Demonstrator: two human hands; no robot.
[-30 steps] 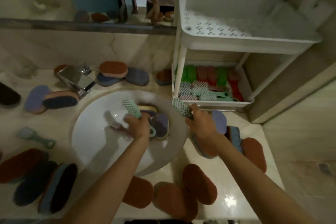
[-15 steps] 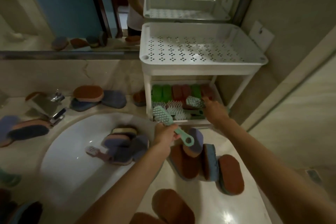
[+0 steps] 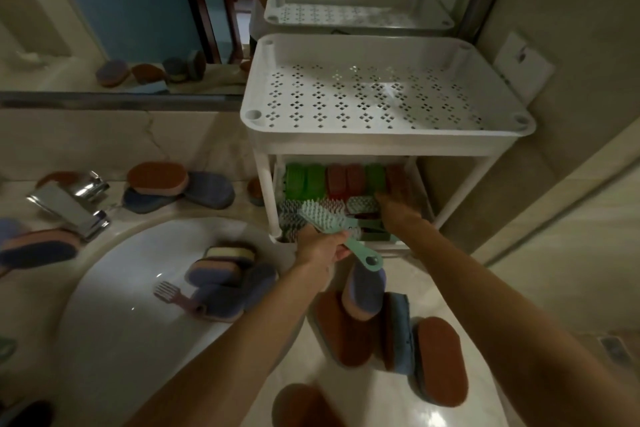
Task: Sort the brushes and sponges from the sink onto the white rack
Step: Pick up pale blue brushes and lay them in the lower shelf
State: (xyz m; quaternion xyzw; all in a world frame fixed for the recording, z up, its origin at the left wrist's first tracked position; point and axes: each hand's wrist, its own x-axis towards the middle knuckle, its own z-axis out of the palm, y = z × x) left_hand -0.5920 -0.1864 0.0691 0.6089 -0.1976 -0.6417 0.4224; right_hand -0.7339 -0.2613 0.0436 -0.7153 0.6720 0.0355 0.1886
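Down at the lower shelf (image 3: 398, 246) of the white rack (image 3: 381, 140) is where both your hands are busy. Your left hand (image 3: 320, 248) is wrapped round the handle of a teal brush (image 3: 323, 220), bristles facing up, with the head right at the shelf's front edge. Holding it by the handle looks like it leaves the head free to slide in next to the other brushes (image 3: 292, 218) lined along the front. Your right hand (image 3: 398, 210) is further inside, up against a second brush (image 3: 362, 204). It's too dim to tell if the fingers are pinching it or just lying on it. Green and red sponges (image 3: 332, 180) stand in a row at the back, so my guess is brushes go in front and sponges behind. The sink (image 3: 114, 305) has a pile of sponges (image 3: 221, 274) and a pinkish brush (image 3: 173, 293) in it, so I'd say you're only partway through.
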